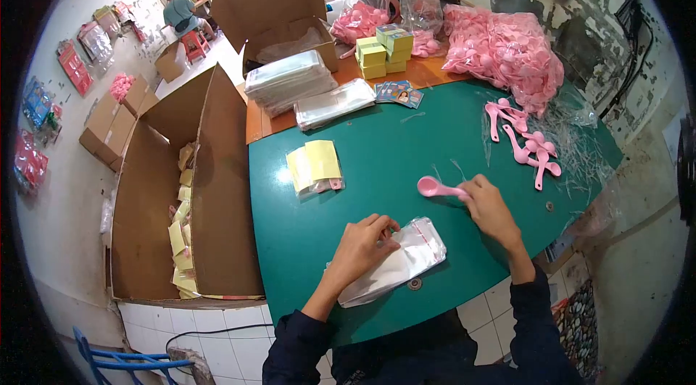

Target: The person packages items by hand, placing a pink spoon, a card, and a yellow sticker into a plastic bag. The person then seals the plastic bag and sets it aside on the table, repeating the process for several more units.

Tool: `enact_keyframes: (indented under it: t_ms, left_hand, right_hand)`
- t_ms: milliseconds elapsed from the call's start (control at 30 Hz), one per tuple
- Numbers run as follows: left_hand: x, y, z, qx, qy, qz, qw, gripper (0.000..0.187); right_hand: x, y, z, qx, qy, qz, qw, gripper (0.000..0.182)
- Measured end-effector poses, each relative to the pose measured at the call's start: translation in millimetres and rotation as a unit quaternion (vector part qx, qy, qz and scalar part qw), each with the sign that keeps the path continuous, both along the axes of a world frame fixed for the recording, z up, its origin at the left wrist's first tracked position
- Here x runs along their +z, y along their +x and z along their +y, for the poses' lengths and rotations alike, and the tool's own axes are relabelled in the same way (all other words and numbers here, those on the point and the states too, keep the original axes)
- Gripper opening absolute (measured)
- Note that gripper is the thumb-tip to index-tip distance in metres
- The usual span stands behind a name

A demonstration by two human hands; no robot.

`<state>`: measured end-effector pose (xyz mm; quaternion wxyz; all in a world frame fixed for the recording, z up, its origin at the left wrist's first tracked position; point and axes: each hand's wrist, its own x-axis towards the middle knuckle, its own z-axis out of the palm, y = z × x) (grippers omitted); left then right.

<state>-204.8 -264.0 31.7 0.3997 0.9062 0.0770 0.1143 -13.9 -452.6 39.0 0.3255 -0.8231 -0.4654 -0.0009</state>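
Note:
In my right hand (493, 212), the fingers are closed around the handle of a pink measuring spoon (433, 186), held above the green table with its bowl pointing left. My left hand (362, 249) rests on a stack of clear plastic bags (417, 251) near the table's front edge. Its fingers are bent and pinched at the top bag; the fingertips are partly hidden. To the right lie several loose pink spoons (541, 156). Left of centre are packed bags with yellow cards (316, 166) and pink pieces inside.
A deep cardboard box (228, 189) holding yellow-carded packs stands against the table's left side. Along the back are stacked clear bags (290, 80), yellow card blocks (373, 59), picture cards (401, 94) and a big bag of pink spoons (507, 51). Another person (181, 14) sits far back.

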Motion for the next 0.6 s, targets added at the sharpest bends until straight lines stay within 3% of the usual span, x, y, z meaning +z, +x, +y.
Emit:
enact_keyframes:
  t_ms: [33,100,133,167,267,333,433,533,600]
  left_hand:
    - [0.1,1.5,1.2,0.000,-0.009,-0.006,1.000,0.026]
    - [-0.6,0.4,2.0,0.007,0.011,-0.024,1.000,0.023]
    - [-1.5,-0.5,1.6,0.014,0.018,-0.034,0.999,0.022]
    - [-0.2,-2.0,0.8,0.024,0.031,-0.032,0.999,0.019]
    - [4.4,-3.7,1.8,0.038,0.062,-0.021,0.997,0.015]
    - [2.4,-2.9,6.2,0.022,0.076,-0.004,0.997,0.017]
    - [-2.7,-0.9,6.7,0.026,0.048,-0.085,0.995,0.025]
    - [-2.1,-0.7,5.3,0.029,0.083,-0.137,0.987,0.031]
    - [7.0,-2.1,4.4,0.032,0.020,-0.082,0.996,0.026]
  right_hand:
    - [4.5,1.8,1.0,0.013,-0.030,0.023,0.999,0.012]
    - [-30.4,50.9,-23.0,-0.131,-0.124,-0.048,0.982,0.014]
    - [-38.2,71.5,-45.7,-0.199,-0.065,-0.175,0.962,0.013]
    - [4.2,61.8,-38.0,-0.379,0.018,-0.020,0.925,0.020]
    - [26.3,66.4,-53.9,-0.296,0.035,-0.278,0.913,0.023]
    - [47.8,40.0,-39.3,-0.204,0.079,-0.199,0.955,0.024]
    - [62.7,3.0,-13.3,-0.095,0.122,-0.049,0.987,0.021]
    - [57.5,-17.2,0.6,-0.047,0.176,0.088,0.979,0.020]
    - [52.4,-24.1,5.0,-0.042,0.206,0.142,0.967,0.019]
